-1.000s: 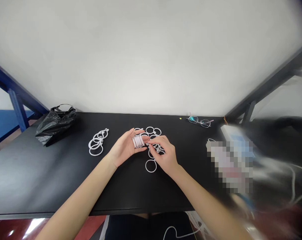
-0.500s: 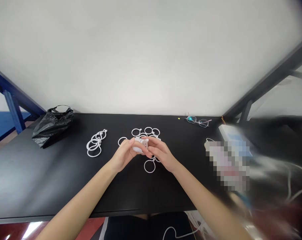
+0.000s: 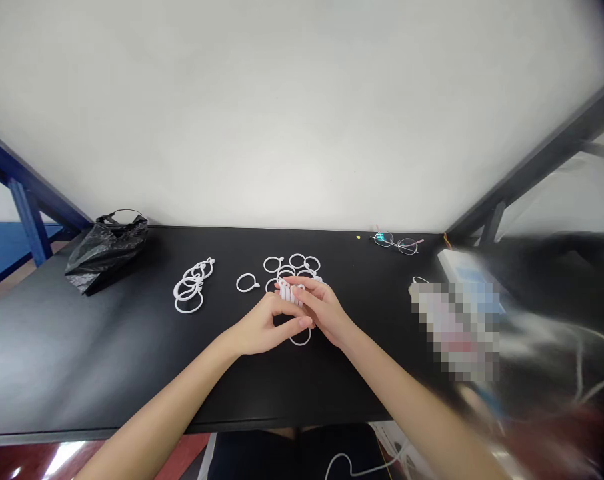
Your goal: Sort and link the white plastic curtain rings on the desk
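Several white rings [image 3: 273, 265] with small end loops lie on the black table around and beyond my hands. A stack of white rings [image 3: 291, 293] is held together between both hands, its small loops upward. My left hand [image 3: 272, 325] curls round the stack from the left, thumb stretched out in front. My right hand [image 3: 325, 307] grips the same stack from the right, with its thumb against the loops. The lower part of the stack is hidden by the fingers. One single ring [image 3: 247, 283] lies just left of the hands, and an overlapping group of rings [image 3: 189, 295] lies farther left.
A black plastic bag [image 3: 107, 250] rests at the back left of the table [image 3: 102, 360]. Eyeglasses [image 3: 396, 243] lie at the back right. A white box [image 3: 469, 280] and a blurred packet stand on the right, beside cables. Metal frame bars flank both sides.
My left hand has turned and shifted slightly right and down, its thumb now away from the stack. The held rings now show their loops upward. The single ring at left is more exposed.
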Available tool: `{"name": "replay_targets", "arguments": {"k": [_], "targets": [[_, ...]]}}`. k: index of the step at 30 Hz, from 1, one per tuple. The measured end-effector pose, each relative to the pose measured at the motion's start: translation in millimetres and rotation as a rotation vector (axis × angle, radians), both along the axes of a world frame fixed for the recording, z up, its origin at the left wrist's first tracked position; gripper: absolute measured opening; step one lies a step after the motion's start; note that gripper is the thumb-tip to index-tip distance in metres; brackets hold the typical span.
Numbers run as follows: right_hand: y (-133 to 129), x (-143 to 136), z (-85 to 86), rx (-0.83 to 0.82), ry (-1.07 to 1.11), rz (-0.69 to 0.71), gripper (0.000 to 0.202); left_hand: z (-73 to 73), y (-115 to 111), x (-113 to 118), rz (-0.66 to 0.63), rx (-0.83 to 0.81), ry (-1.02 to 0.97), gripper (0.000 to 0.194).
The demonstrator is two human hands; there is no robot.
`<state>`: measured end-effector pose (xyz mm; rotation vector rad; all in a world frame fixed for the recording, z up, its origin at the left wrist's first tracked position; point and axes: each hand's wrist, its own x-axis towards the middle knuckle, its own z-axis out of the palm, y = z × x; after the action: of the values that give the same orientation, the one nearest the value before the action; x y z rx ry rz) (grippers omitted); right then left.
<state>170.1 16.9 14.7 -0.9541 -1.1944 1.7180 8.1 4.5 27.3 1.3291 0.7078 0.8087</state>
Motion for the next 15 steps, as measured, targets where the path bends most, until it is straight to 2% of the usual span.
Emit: {"name": "replay_targets", "arguments": {"k": [3,7,11,15], "targets": [[-0.4,0.3,2.2,0.086,-0.028,-0.073,0.029,-0.7,-0.4,-0.1,-0.089,0.208,0.141,0.028],[0.3,1.7,6.0,0.146,-0.029,-0.114,0.026,-1.3,-1.1,0.5,-0.086,0.289,0.207,0.033],[0.0,-0.1,3.4,0.049,0.048,-0.103,0.036,-0.1,-3.5,2.9,-0.071,0.317,0.211,0.034],[-3.4,-3.9,1.2,-0.067,0.063,0.044,0.038,-1.2,-7.4,6.0,-0.115,0.343,0.181,0.031]]}}
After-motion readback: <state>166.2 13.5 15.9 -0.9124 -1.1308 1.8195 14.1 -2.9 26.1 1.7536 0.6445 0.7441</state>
